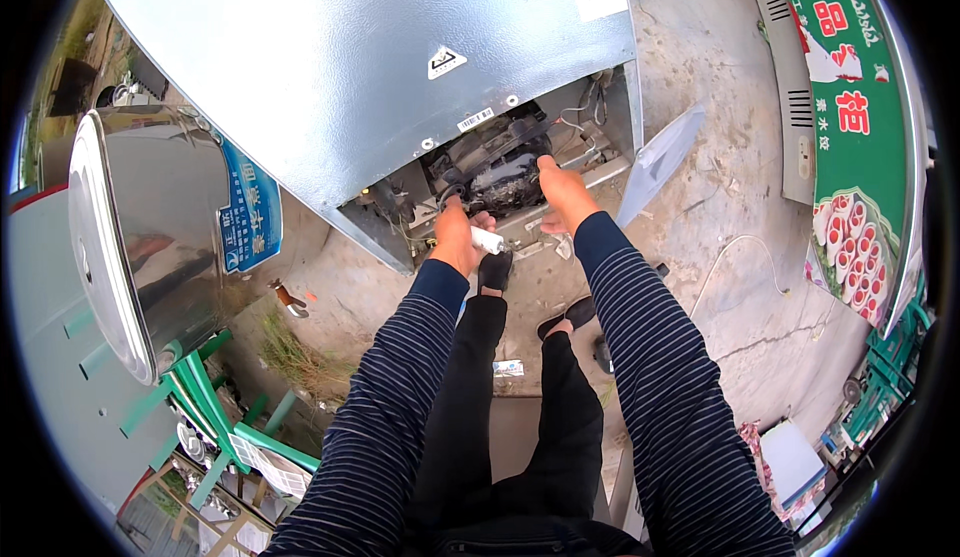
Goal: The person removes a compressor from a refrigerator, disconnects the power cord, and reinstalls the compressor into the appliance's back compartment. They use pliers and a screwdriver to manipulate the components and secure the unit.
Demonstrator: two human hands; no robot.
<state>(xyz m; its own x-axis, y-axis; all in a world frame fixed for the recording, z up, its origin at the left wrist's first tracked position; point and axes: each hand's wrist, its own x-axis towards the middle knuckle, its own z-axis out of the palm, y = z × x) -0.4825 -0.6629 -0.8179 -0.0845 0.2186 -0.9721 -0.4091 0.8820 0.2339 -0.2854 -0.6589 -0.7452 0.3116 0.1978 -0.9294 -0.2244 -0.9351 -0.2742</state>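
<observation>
A blue-grey metal cabinet (330,67) has an open compartment along its lower edge. Inside sits a dusty black compressor (508,179), with thin wires around it. At the compressor's left end is my left hand (455,239), its thumb pointing toward the machine. A small white cylindrical piece (488,241) sticks out from its curled fingers. My right hand (566,197) grips the compressor's right end, thumb on top and fingertips lower down, partly hidden.
A grey panel (660,162) stands out at the compartment's right corner. Left is a shiny metal drum (165,227) near green metal legs (205,397). A green-fronted freezer (850,127) stands right. A pale cord (735,247) and a small packet (508,368) lie on the concrete.
</observation>
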